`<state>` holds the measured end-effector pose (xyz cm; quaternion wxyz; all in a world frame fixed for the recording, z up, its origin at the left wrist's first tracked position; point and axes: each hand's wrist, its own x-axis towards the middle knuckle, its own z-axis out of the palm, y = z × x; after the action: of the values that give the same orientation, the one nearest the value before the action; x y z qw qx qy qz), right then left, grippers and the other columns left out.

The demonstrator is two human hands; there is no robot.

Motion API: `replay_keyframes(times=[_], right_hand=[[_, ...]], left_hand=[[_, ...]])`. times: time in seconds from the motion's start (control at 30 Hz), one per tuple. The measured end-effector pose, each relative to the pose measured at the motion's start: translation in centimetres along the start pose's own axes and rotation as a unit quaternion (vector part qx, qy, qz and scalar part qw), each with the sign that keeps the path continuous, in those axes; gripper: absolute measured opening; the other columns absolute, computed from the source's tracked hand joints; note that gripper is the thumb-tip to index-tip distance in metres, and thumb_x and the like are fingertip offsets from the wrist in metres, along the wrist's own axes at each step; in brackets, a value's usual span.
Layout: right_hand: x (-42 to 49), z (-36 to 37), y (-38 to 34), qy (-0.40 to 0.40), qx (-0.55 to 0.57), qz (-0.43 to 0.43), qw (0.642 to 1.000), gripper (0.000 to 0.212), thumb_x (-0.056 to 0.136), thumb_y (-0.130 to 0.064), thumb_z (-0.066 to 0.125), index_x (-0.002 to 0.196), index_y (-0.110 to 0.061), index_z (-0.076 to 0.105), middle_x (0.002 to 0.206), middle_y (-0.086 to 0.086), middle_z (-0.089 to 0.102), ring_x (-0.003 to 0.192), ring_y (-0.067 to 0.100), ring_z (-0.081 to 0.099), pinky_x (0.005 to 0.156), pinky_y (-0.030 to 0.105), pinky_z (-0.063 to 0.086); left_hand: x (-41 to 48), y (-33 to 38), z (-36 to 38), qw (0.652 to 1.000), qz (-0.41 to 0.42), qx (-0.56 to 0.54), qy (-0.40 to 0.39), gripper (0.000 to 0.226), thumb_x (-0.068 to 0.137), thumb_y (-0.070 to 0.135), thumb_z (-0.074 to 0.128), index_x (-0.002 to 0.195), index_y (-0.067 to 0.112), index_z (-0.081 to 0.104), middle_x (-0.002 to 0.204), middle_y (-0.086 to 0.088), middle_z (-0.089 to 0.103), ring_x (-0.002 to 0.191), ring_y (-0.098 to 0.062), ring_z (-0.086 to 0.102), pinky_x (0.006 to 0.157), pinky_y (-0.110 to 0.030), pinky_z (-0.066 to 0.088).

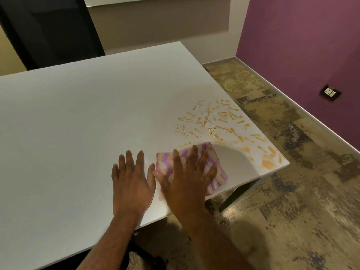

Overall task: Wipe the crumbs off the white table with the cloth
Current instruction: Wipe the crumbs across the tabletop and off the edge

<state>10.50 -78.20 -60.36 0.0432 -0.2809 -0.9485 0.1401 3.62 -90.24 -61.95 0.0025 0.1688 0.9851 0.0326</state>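
Both hands lay flat with fingers spread: the right hand (pixel 187 172) pressed the cloth (pixel 212 162) onto the table (pixel 78 123) near its right corner, the left hand (pixel 132 180) bare beside. Crumbs (pixel 220 121) and orange smears beyond remained, so most wiping was left.

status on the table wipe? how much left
Early-to-mid. Done: a clean arc right of the cloth. In hand: right hand presses the cloth flat; left hand braces on the white table. Left: orange smears and crumbs toward the far-right corner.
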Motion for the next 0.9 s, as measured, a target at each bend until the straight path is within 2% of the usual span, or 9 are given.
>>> replay_keyframes(times=[0.17, 0.37, 0.43, 0.53, 0.7, 0.9], right_hand=[[-0.2, 0.2, 1.3, 0.005, -0.013, -0.031, 0.999, 0.077, 0.095, -0.077, 0.015, 0.161, -0.036, 0.016, 0.173, 0.016, 0.002, 0.158, 0.043, -0.002, 0.123, 0.068, 0.002], [2.1, -0.8, 3.2, 0.056, 0.01, 0.026, 0.998, 0.077, 0.094, -0.081, 0.024, 0.155, -0.036, 0.034, 0.171, 0.018, 0.013, 0.158, 0.041, 0.003, 0.124, 0.064, 0.009], [3.4, -1.3, 3.6, 0.061, -0.002, 0.039, 0.997, 0.078, 0.093, -0.082, 0.026, 0.154, -0.035, 0.037, 0.17, 0.02, 0.014, 0.158, 0.041, 0.0, 0.124, 0.064, 0.008], [5.2, -1.4, 3.4, 0.061, -0.01, 0.041, 0.997, 0.079, 0.092, -0.082, 0.029, 0.154, -0.033, 0.039, 0.169, 0.022, 0.019, 0.157, 0.044, 0.008, 0.123, 0.065, 0.01], [7.7, -0.9, 2.0, 0.035, -0.005, 0.019, 0.999, 0.086, 0.09, -0.085, 0.027, 0.157, -0.031, 0.034, 0.168, 0.02, 0.022, 0.155, 0.048, 0.015, 0.121, 0.066, 0.01], [8.7, -0.6, 0.2, 0.018, 0.002, -0.051, 0.999, 0.084, 0.09, -0.084, 0.028, 0.155, -0.032, 0.038, 0.168, 0.015, 0.027, 0.155, 0.046, 0.018, 0.123, 0.063, 0.009]], left_hand=[[0.0, 0.1, 0.0, 1.0, -0.003, -0.018, 0.003, 0.076, 0.101, 0.061, 0.009, 0.162, 0.02, 0.028, 0.17, -0.015, 0.024, 0.158, -0.038, 0.021, 0.128, -0.054, 0.019], [0.2, 0.1, 0.0, 1.0, -0.005, -0.024, 0.0, 0.075, 0.102, 0.06, 0.008, 0.163, 0.021, 0.026, 0.17, -0.015, 0.024, 0.159, -0.036, 0.019, 0.129, -0.053, 0.017], [0.5, 0.3, 0.0, 1.0, -0.01, -0.03, -0.001, 0.075, 0.102, 0.06, 0.006, 0.164, 0.022, 0.023, 0.171, -0.015, 0.021, 0.159, -0.036, 0.016, 0.129, -0.052, 0.014], [1.0, 0.7, -0.2, 1.0, -0.015, -0.026, 0.001, 0.075, 0.102, 0.059, 0.005, 0.164, 0.022, 0.022, 0.171, -0.015, 0.021, 0.159, -0.037, 0.016, 0.129, -0.053, 0.014], [1.8, 0.9, 0.0, 0.999, -0.019, -0.028, -0.007, 0.077, 0.099, 0.061, -0.002, 0.166, 0.026, 0.013, 0.173, -0.013, 0.012, 0.161, -0.035, 0.007, 0.13, -0.052, 0.007], [1.8, 1.1, -0.2, 0.999, -0.028, -0.045, 0.002, 0.074, 0.101, 0.057, 0.0, 0.165, 0.024, 0.019, 0.172, -0.013, 0.017, 0.161, -0.034, 0.011, 0.13, -0.052, 0.01]])
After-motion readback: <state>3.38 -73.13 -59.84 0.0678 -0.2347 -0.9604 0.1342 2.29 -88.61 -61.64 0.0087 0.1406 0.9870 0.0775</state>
